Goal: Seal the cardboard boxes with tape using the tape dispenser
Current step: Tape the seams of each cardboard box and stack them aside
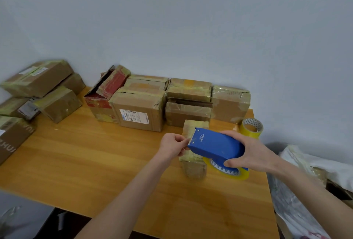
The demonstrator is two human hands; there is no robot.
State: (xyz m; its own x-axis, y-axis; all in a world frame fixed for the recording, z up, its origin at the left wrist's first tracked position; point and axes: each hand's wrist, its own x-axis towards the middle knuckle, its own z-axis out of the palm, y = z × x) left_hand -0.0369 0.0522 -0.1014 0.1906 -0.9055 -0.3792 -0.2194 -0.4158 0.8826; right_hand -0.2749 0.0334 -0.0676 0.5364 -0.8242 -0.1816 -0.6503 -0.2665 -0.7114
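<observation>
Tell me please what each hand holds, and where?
Right hand grips the tape dispenser by its rear; left hand pinches the tape end at its front.

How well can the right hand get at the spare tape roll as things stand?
Probably not yet: the right hand holds the blue tape dispenser. The spare tape roll stands close beyond it with nothing between, so a freed hand likely could.

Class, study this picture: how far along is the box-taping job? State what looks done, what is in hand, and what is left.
Done: most boxes, like the labelled box, already carry yellowish tape. In hand: the right hand grips the dispenser over the small box while the left hand pinches its tape end. Left: the red box gapes open.
</observation>
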